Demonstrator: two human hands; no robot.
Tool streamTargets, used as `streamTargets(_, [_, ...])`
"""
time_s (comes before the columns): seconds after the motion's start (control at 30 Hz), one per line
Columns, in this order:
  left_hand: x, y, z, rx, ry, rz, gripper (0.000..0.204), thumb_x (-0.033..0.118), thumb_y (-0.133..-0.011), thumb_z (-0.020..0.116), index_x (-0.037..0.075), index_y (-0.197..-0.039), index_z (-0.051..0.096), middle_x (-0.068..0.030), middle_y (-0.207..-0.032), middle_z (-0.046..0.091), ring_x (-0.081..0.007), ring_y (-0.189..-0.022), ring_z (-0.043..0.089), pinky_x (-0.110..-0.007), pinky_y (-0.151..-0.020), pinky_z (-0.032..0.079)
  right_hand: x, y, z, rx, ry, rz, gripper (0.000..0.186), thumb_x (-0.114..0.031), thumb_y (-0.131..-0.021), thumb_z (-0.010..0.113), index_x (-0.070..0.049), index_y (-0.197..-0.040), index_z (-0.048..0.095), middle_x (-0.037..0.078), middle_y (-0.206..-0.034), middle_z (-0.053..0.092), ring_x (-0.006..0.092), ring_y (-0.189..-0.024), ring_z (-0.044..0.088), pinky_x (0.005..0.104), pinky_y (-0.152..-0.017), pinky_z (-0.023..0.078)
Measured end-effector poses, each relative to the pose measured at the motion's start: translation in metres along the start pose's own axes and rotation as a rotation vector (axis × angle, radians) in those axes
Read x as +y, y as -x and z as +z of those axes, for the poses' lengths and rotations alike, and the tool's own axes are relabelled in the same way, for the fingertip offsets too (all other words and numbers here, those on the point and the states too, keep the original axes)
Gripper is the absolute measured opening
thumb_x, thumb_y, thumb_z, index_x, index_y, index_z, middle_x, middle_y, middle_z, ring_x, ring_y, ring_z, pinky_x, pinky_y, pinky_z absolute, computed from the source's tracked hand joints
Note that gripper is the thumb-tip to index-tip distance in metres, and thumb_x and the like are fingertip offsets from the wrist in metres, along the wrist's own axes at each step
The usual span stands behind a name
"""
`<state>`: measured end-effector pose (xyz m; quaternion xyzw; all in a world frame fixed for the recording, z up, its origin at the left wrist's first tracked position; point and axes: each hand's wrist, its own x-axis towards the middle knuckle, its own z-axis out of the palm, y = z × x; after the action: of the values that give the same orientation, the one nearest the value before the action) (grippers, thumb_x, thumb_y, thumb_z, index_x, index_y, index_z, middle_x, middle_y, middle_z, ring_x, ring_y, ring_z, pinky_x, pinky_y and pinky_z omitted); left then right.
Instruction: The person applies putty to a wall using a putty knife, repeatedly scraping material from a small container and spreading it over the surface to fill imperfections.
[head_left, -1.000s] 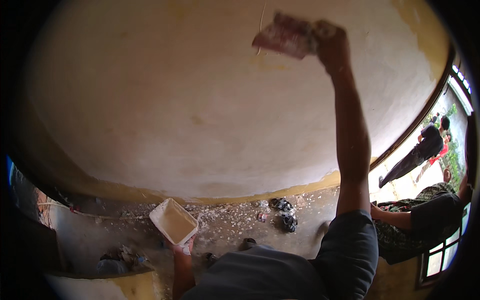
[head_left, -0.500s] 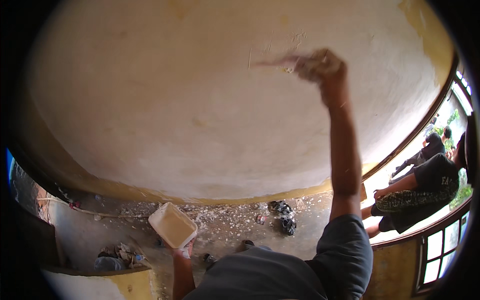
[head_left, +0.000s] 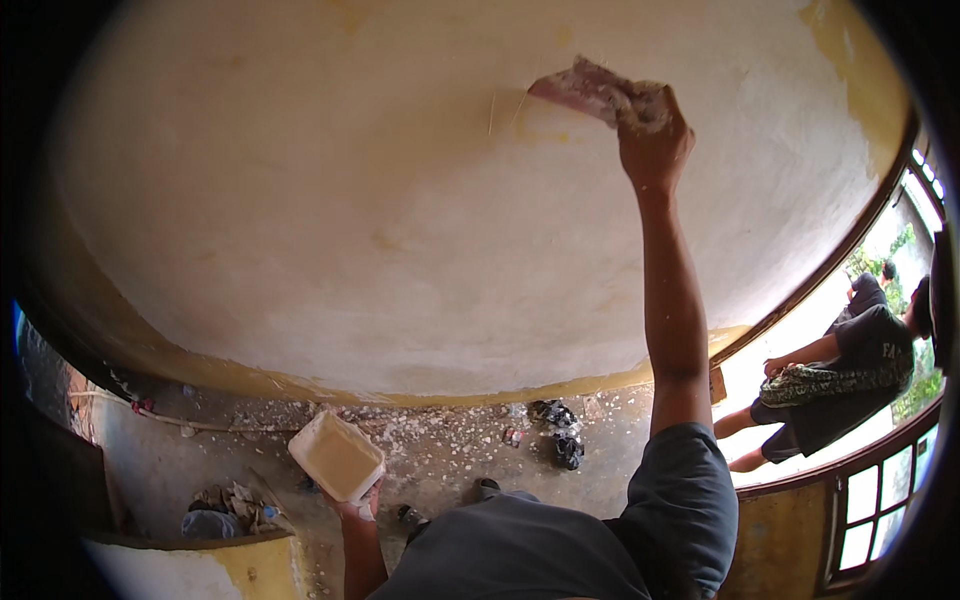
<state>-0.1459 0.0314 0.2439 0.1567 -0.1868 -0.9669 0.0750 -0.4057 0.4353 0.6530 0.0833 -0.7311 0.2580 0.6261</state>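
Note:
My right hand (head_left: pixel 650 125) is raised high with the arm stretched out, its fingers closed round a putty-smeared, reddish flat scraper (head_left: pixel 582 90). The scraper's edge lies at the wall (head_left: pixel 380 180), which is coated in pale filler with yellowish patches. Thin raised lines of filler show just left of the blade. Low down, my left hand (head_left: pixel 362 498) grips a rectangular plastic tub (head_left: pixel 338 458) from below and the near side. Cream-coloured paste coats the tub's inside and rim.
White flakes litter the grey floor (head_left: pixel 450 440) along the wall's foot. Black plastic bags (head_left: pixel 566 435) lie there too. A debris pile (head_left: pixel 232 508) sits behind a low wall at left. A person in dark clothes (head_left: pixel 840 380) stands at the right opening, another beyond, near a barred window (head_left: pixel 880 510).
My right hand has turned the scraper and moved it slightly up the wall; its blade shows broader now. The tub in my left hand has shifted a little left. The people at right moved slightly.

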Motion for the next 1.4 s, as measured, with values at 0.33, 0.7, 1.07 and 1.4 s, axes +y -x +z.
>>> streamTargets(0.33, [-0.002,0.001,-0.016,-0.002,0.012,0.028,0.067,0.065,-0.085,0.050,0.023,-0.137,0.047,-0.0037,-0.134,0.054,-0.0306,-0.119,0.055,-0.057,-0.085,0.050,0.021,-0.119,-0.011,0.108,0.080,-0.030,0.027,-0.027,-0.080,0.076,-0.007,-0.097,0.070,0.010,-0.090,0.073,0.0207,-0.074,0.070,0.0327,-0.069,0.056])
streamTargets(0.7, [0.000,0.003,-0.012,-0.016,0.002,0.061,0.067,0.065,-0.085,0.050,0.022,-0.137,0.047,-0.0037,-0.133,0.055,-0.0307,-0.117,0.056,-0.057,-0.083,0.052,-0.015,-0.067,-0.013,-0.281,-0.247,0.184,0.016,-0.016,-0.082,0.070,-0.002,-0.090,0.068,0.008,-0.077,0.071,0.0125,-0.059,0.064,0.0265,-0.056,0.051])
streamTargets(1.07, [0.003,0.004,-0.014,-0.022,-0.013,0.043,0.067,0.065,-0.085,0.051,0.022,-0.137,0.047,-0.0037,-0.132,0.055,-0.0306,-0.116,0.057,-0.056,-0.082,0.052,0.022,-0.034,0.014,-0.451,0.342,-0.059,0.039,-0.040,-0.077,0.075,-0.005,-0.093,0.070,0.013,-0.101,0.071,0.0225,-0.089,0.068,0.0380,-0.078,0.053])
streamTargets(1.4, [0.000,0.006,-0.014,-0.051,-0.011,0.014,0.067,0.064,-0.085,0.051,0.022,-0.137,0.047,-0.0037,-0.131,0.055,-0.0304,-0.115,0.057,-0.056,-0.082,0.053,0.059,-0.034,-0.004,-0.283,0.171,0.074,0.026,-0.030,-0.077,0.078,-0.008,-0.085,0.067,0.014,-0.078,0.069,0.0236,-0.072,0.066,0.0371,-0.067,0.053])
